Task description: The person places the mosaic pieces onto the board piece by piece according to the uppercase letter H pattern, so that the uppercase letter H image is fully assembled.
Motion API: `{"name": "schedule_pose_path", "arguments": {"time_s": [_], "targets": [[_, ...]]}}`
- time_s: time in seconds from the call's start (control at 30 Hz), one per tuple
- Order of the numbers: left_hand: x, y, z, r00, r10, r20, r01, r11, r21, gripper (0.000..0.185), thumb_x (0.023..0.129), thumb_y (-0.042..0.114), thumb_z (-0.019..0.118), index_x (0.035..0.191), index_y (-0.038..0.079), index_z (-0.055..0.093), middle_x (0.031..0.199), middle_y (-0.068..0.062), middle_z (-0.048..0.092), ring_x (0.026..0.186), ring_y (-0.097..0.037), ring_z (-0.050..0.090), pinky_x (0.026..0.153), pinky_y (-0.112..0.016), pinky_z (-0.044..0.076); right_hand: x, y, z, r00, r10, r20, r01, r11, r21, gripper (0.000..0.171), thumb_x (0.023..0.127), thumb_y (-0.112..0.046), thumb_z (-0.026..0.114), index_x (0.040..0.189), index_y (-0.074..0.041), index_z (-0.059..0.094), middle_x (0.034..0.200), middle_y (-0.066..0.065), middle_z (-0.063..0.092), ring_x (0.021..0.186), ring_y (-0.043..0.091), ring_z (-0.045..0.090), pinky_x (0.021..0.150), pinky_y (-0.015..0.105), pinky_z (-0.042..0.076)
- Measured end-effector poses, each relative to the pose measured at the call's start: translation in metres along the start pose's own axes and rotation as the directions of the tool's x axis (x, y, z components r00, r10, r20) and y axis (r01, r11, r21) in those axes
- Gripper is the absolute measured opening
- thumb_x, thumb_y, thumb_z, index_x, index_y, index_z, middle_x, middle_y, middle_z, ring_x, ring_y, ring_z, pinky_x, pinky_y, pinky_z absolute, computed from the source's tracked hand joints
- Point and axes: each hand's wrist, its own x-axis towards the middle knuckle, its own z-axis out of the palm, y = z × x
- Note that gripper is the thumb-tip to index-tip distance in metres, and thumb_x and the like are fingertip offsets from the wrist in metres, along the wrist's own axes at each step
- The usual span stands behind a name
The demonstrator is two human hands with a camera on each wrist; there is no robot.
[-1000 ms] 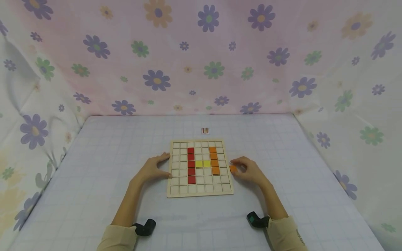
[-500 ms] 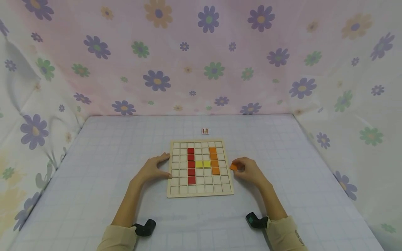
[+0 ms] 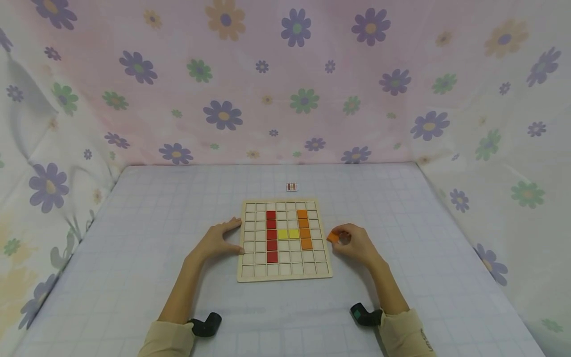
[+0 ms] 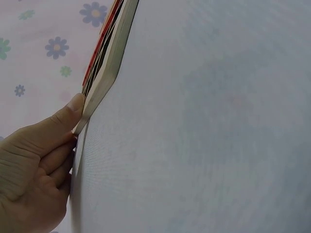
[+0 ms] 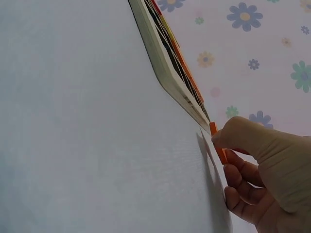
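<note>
Between the thumb and fingers of my right hand (image 3: 354, 243) is a square orange tile (image 3: 333, 237), held just off the right edge of a wooden grid board (image 3: 285, 278). The right wrist view shows that tile (image 5: 218, 142) edge-on, near the board's corner. My left hand (image 3: 215, 241) rests against the board's left edge, thumb and forefinger spread apart; its thumb (image 4: 65, 116) lies at the rim in the left wrist view. On the board stand a column of red tiles (image 3: 271, 234), two yellow tiles (image 3: 288, 233) and a shorter column of orange tiles (image 3: 305, 229).
A small printed card (image 3: 292, 187) with a coloured grid pattern lies behind the board. The table (image 3: 178, 193) has a pale checked cover. Flowered cloth (image 3: 276, 79) hangs at the back and both sides. Black wrist devices (image 3: 206, 325) sit below both hands.
The orange tile has turned slightly and shifted a little within the right hand's fingers. My left hand and the board stay in place.
</note>
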Motion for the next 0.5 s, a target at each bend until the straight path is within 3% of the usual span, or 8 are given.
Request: {"name": "schedule_pose_path", "arguments": {"time_s": [0.23,0.43,0.5], "targets": [[0.0,-0.001,0.0,1.0,0.004,-0.003,-0.004,1.0,0.003,0.086,0.06,0.036,0.08,0.132,0.008,0.042,0.14,-0.011,0.032,0.13,-0.034,0.022,0.107,-0.05,0.013,0.0,-0.002,-0.003,1.0,0.01,-0.002,-0.009,0.997,0.079,0.024,0.065,-0.002,0.072,0.087,0.0,0.064,0.086,0.008,0.065,0.076,0.018,0.058,0.065,0.028,0.051],[0.001,-0.001,0.001,1.0,-0.002,-0.001,0.002,1.0,0.01,0.086,0.06,0.037,0.08,0.132,0.008,0.042,0.14,-0.011,0.032,0.13,-0.034,0.022,0.107,-0.05,0.012,0.002,-0.012,-0.002,0.998,-0.058,0.011,0.055,0.985,0.162,0.025,0.065,0.002,0.072,0.088,0.002,0.064,0.087,0.01,0.065,0.076,0.019,0.059,0.067,0.027,0.052],[0.001,0.0,0.0,1.0,-0.004,-0.001,0.004,1.0,0.01,0.086,0.06,0.037,0.08,0.132,0.009,0.042,0.14,-0.01,0.032,0.13,-0.034,0.022,0.107,-0.05,0.012,0.002,-0.024,-0.003,0.996,-0.082,0.022,0.076,0.975,0.211,0.025,0.064,0.007,0.071,0.088,0.005,0.063,0.087,0.013,0.064,0.077,0.023,0.059,0.068,0.032,0.052]]}}
